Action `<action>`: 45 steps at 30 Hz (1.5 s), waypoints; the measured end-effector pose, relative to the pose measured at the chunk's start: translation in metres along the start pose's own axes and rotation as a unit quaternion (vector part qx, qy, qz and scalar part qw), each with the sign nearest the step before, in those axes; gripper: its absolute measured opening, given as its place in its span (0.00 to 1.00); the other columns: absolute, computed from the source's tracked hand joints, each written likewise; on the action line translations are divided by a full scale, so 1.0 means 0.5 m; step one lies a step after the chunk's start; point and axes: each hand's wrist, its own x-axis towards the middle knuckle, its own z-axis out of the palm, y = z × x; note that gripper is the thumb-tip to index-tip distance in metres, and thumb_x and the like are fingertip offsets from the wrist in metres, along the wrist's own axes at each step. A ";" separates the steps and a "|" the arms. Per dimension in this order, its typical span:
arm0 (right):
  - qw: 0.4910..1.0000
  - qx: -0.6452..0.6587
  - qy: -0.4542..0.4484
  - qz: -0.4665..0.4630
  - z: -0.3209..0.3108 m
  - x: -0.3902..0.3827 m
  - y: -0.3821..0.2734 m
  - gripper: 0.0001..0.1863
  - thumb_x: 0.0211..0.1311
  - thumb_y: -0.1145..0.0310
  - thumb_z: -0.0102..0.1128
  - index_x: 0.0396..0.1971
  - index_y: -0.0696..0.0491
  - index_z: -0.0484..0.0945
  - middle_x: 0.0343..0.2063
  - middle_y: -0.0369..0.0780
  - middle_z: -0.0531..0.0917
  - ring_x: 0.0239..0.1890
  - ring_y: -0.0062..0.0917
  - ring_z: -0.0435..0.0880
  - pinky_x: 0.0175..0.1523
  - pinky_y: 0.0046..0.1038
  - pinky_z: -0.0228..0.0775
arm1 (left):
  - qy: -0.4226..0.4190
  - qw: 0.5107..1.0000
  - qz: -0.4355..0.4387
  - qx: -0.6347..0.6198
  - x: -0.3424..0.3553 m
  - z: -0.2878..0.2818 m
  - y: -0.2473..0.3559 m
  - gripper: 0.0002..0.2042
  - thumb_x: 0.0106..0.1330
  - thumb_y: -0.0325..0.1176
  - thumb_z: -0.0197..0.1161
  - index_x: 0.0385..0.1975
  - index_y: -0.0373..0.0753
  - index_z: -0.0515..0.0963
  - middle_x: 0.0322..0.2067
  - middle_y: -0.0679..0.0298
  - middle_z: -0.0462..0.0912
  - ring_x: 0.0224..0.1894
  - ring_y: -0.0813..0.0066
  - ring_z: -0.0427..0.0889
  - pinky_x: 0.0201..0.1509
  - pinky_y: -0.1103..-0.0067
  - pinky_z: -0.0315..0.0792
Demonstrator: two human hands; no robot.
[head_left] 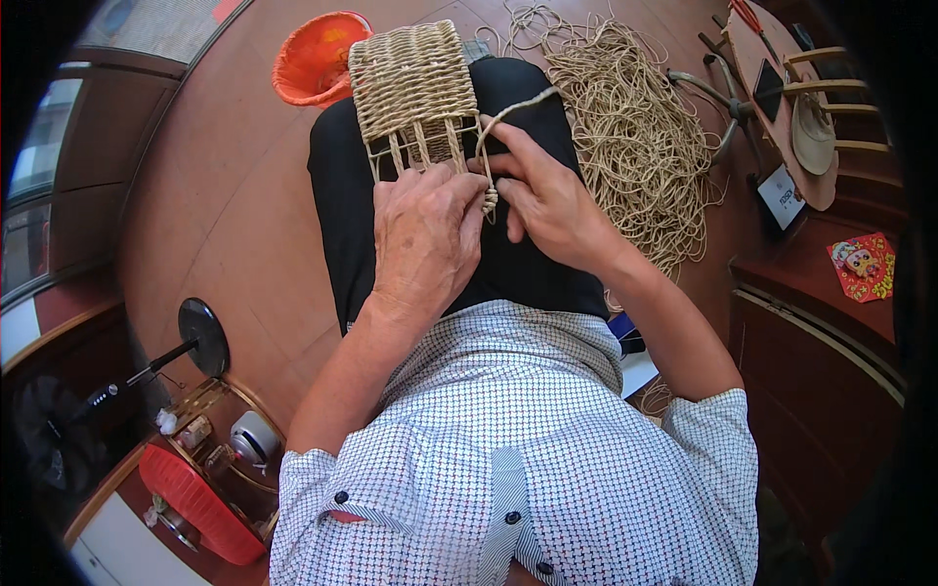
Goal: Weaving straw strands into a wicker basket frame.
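Left grip [425, 230] closes over the near end of the woven frame [412, 78]; right grip [552, 200] sits at its right edge, fingers bent — whether pinching, cannot tell. Cord pile [635, 146] sprawls on floor [264, 195], right of lap [532, 269]. Woven frame rests on lap. Orange bucket [311, 61] stands beyond, left. Single strand [520, 106] arcs from right grip to pile.

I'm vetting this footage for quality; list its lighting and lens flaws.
Head view: straight edges bow near the rim, corners go black; the window glass at left is washed out; the black fan at lower left sinks into shadow; the left hand, right hand and woven piece look reasonably sharp.
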 end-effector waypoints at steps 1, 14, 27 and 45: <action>1.000 0.019 -0.019 0.001 0.002 0.012 -0.003 0.31 0.83 0.80 0.48 0.82 0.58 0.62 0.55 0.51 0.92 0.26 0.23 0.87 0.37 0.29 0.85 | -0.005 1.000 0.000 -0.005 0.000 -0.002 0.000 0.06 0.75 0.33 0.71 0.46 0.44 0.92 0.38 0.64 0.88 0.43 0.60 0.84 0.52 0.65 0.68; 0.955 0.269 0.031 0.117 -0.081 -0.001 -0.020 0.32 0.81 0.75 0.60 0.81 0.58 0.66 0.40 0.30 0.78 0.28 0.08 0.66 0.29 0.15 0.61 | 0.053 0.995 -0.018 -0.089 0.004 0.011 -0.007 0.08 0.70 0.31 0.76 0.47 0.42 0.89 0.36 0.62 0.85 0.43 0.60 0.84 0.53 0.65 0.71; 0.857 0.409 0.295 0.104 -0.992 -0.319 0.184 0.03 0.81 0.79 0.62 0.48 0.56 0.80 0.27 0.31 0.74 0.16 0.12 0.60 0.17 0.18 0.48 | 0.101 0.988 0.083 -0.085 0.042 0.039 -0.005 0.09 0.68 0.34 0.78 0.34 0.42 0.82 0.31 0.64 0.82 0.39 0.59 0.81 0.50 0.64 0.71; 0.986 -0.104 0.127 0.003 -0.119 -0.128 -0.006 0.18 0.77 0.75 0.70 0.63 0.53 0.89 0.49 0.35 0.92 0.41 0.18 0.89 0.46 0.24 0.83 | 0.031 0.993 -0.073 -0.089 0.011 -0.009 -0.024 0.11 0.72 0.36 0.73 0.33 0.36 0.82 0.30 0.59 0.85 0.36 0.59 0.84 0.49 0.64 0.72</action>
